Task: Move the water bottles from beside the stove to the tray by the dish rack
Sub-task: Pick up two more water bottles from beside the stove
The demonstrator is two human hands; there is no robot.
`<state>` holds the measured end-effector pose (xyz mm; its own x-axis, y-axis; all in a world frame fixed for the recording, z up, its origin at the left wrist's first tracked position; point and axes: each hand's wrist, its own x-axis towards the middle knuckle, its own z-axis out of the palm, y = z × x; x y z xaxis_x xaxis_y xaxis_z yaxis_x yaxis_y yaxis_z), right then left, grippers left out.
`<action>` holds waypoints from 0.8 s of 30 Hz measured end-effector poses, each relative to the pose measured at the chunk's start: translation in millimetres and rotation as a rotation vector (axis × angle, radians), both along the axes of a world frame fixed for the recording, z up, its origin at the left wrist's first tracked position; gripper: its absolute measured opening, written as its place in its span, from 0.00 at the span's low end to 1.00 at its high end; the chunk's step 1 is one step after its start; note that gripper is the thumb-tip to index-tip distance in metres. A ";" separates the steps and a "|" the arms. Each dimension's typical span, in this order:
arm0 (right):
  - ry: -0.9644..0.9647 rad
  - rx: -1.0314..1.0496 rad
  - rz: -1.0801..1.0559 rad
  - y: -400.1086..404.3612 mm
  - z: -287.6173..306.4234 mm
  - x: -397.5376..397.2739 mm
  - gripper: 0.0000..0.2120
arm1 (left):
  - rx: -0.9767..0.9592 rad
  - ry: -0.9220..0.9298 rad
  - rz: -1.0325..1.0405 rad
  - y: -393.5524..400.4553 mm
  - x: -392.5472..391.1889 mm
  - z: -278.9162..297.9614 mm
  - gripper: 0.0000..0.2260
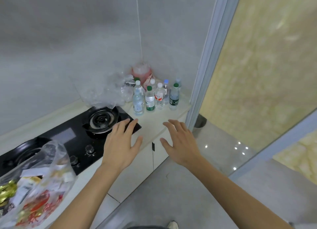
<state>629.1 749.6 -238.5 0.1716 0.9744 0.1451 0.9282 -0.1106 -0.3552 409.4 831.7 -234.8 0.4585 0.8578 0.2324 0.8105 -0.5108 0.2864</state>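
Observation:
Several clear water bottles stand upright in the counter corner to the right of the stove [96, 125]. A white-capped bottle [138, 98] is at the front left, a green-capped bottle [150, 99] is beside it, and another green-capped bottle [174, 97] is at the right. My left hand [120, 144] hovers over the stove's right edge with fingers spread, holding nothing. My right hand [180, 143] hovers over the counter's front edge, also spread and empty. Both hands are short of the bottles. No tray or dish rack is in view.
Crumpled clear plastic bags [111, 91] and a pink bag [142, 71] lie behind the bottles against the wall. A plastic bag of packets [39, 186] sits at the near left of the counter. A glass sliding door [257, 74] borders the counter's right end.

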 end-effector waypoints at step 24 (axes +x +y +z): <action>0.005 -0.187 0.061 367.9 -39.6 167.0 0.26 | -0.303 0.072 -0.004 344.1 201.6 -69.1 0.24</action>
<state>796.2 1117.5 -278.1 0.1115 0.9930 -0.0401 0.9335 -0.1185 -0.3384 611.0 1175.8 -303.9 0.4682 0.8811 -0.0665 0.8324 -0.4146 0.3677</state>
